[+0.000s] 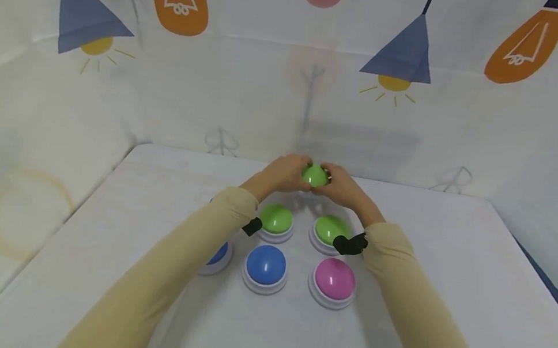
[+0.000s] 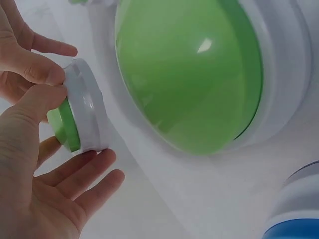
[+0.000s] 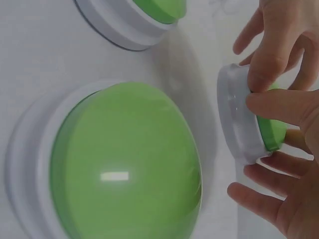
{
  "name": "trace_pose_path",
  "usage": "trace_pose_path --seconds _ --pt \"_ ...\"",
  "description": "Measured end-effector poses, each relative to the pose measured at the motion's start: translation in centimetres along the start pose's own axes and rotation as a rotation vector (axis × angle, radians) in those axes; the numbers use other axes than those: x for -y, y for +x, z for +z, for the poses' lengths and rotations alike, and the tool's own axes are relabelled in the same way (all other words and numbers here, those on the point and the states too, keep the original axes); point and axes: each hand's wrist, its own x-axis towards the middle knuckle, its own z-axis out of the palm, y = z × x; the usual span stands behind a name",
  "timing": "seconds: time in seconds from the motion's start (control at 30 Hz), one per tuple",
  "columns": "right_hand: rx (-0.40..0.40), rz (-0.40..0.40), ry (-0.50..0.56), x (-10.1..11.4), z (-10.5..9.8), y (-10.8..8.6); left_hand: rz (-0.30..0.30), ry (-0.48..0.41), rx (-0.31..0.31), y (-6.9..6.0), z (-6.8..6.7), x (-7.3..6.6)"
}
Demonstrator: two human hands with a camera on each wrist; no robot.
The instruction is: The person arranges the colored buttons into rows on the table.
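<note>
Near the table's far edge, both hands hold one green dome push button point(image 1: 315, 175) with a white base point(image 3: 234, 112). It appears raised off the table, a shadow beneath it. My left hand point(image 1: 285, 173) grips its left side, thumb at the rim and fingers around the base. From the right, my right hand point(image 1: 344, 189) grips it the same way, and the two thumbs come close together in the wrist views. Just nearer stand two more green buttons, a left one point(image 1: 276, 219) and a right one point(image 1: 332, 229), the latter partly behind the right wrist's black strap point(image 1: 351, 244).
Closer in, a blue button point(image 1: 266, 265) and a pink button point(image 1: 335, 279) stand on the white table point(image 1: 456, 265). Another blue button point(image 1: 218, 255) is partly hidden by the left sleeve point(image 1: 179, 260). A white printed curtain point(image 1: 268, 91) hangs behind the table.
</note>
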Motion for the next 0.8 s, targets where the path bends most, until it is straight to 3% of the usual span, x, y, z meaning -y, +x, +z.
trace_pose_path --seconds 0.3,0.6,0.8 --pt "-0.038 -0.061 0.031 -0.1 -0.4 -2.6 0.024 0.029 -0.009 -1.2 0.3 -1.5" --pt "-0.073 -0.029 0.016 0.9 -0.4 -4.3 0.054 0.068 -0.027 -2.8 -0.5 -2.8" --pt "-0.107 -0.013 -0.023 2.0 -0.5 -5.8 0.057 0.034 -0.039 -4.0 -1.0 -3.4"
